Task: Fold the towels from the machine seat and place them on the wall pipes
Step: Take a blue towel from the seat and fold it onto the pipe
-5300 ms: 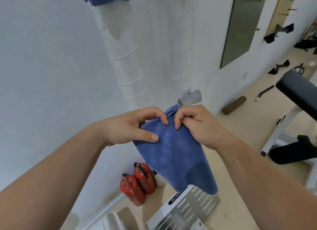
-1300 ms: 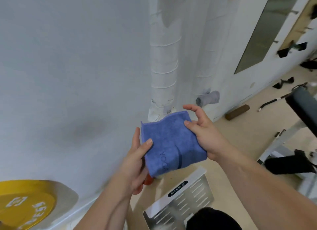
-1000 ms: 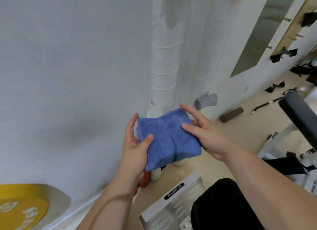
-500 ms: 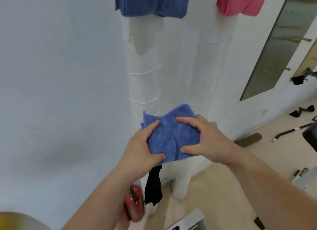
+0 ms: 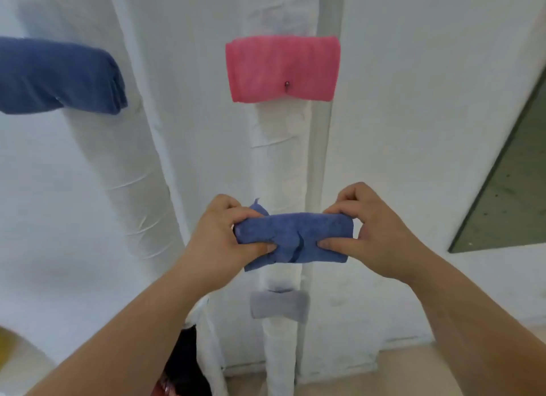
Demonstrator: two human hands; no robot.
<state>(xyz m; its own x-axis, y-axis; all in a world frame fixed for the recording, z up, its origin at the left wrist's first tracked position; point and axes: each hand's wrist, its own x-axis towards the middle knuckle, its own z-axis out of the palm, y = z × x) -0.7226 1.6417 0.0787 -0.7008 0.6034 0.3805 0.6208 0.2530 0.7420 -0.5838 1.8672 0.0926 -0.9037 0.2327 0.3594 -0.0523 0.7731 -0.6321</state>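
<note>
**Folded blue towel held ready in front of the pipe**

The blue towel (image 5: 292,239) sits in mid-air, just in front of the right wrapped pipe (image 5: 277,159), folded into a short thick bar. The left hand (image 5: 218,242) grips its 9 o'clock end and the right hand (image 5: 375,233) its 3 o'clock end. On each hand the fingers (image 5: 342,209) curl over the top edge while the thumb presses the near face, so both hands are pinching the cloth.

To finish this step well, I judge the layers should stay squeezed flat until the bundle is seated. 1 loose corner pokes up at 11 o'clock and a crease sags in the middle, and both could let the fold open. Tucking them in first would probably help.

The cloth looks like soft, napped microfibre, limp and easily creased. The pipe is round and wound in white wrap with wrinkled seams. A pink towel (image 5: 282,69) rests on it at 12 o'clock, a grey towel (image 5: 279,304) at 6 o'clock, and a navy towel (image 5: 56,76) hangs at 10 o'clock on the left pipe (image 5: 124,174)
</note>
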